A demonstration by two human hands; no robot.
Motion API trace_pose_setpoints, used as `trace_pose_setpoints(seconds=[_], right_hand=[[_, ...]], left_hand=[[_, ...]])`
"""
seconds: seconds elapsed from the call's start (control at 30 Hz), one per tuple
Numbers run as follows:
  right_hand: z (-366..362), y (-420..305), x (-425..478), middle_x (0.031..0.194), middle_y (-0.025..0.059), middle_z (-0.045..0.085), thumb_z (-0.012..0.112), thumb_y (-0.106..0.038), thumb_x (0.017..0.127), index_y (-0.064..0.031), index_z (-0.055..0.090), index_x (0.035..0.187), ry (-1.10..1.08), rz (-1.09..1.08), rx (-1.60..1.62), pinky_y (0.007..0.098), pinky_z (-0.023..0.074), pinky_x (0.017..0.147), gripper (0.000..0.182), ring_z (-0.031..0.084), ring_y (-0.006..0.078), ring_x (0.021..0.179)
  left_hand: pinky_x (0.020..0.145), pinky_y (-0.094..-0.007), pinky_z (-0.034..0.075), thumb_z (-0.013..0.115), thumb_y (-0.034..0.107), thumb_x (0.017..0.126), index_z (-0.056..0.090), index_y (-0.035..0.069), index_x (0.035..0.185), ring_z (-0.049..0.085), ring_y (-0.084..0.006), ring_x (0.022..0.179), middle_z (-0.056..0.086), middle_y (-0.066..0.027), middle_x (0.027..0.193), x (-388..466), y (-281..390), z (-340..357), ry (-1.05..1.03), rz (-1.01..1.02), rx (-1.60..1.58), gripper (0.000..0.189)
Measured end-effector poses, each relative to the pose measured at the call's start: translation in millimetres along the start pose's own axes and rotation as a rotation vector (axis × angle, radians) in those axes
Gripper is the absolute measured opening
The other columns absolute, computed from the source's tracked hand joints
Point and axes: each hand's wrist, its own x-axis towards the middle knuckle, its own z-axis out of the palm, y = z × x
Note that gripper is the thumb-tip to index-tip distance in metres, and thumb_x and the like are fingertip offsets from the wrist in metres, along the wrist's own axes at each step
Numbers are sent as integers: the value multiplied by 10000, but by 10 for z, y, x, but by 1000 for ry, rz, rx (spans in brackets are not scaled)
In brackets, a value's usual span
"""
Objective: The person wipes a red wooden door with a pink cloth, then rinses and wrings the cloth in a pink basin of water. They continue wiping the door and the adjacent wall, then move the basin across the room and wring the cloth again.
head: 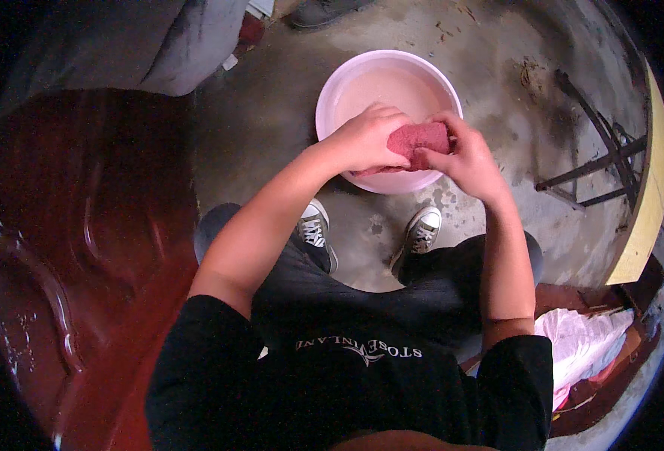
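A bunched red cloth (419, 141) is held between my two hands, above a round pink basin (325, 101) on the floor. My left hand (368, 138) grips the cloth's left end, and a thin fold of it hangs below that palm. My right hand (467, 152) has thumb and fingers around the other end. Cloudy liquid (388, 90) fills part of the basin. The fingertips of my left hand are partly hidden by the cloth.
A glossy dark red surface (135, 248) lies on the left. At the right stands a yellow board (642, 225) with dark metal legs (608, 146). A white plastic bag (574, 338) is at lower right. My shoes (315, 237) rest on the stained concrete floor (264, 129) near the basin.
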Motion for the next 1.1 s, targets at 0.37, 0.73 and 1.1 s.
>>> trace_pose_setpoints(seconds=[0.37,0.73,1.1], right_hand=[[408,22,350,1357,91,622,822,-340,903,-35,487,1488,-154,241,709,412,467,1099,740,597,212,1260],[1266,-89,827,1304,122,652,809,-341,901,-27,520,1426,-215,138,749,399,538,987,676,652,234,1164],[2229,-450,2787,1246,200,712,774,-289,814,-95,652,1304,368,128,390,437,538,983,541,706,359,1110]], left_hand=[[912,-355,552,872,261,820,695,-18,1165,718,-200,977,760,-135,1061,-295,-62,172,387,-458,-643,479],[1007,-424,512,728,308,937,551,-34,1372,654,-324,1178,652,-228,1285,-964,-300,-92,610,-696,-464,581],[1151,-456,400,653,310,980,611,33,1349,474,-411,1361,535,-204,1456,-1867,336,-660,129,-964,292,463]])
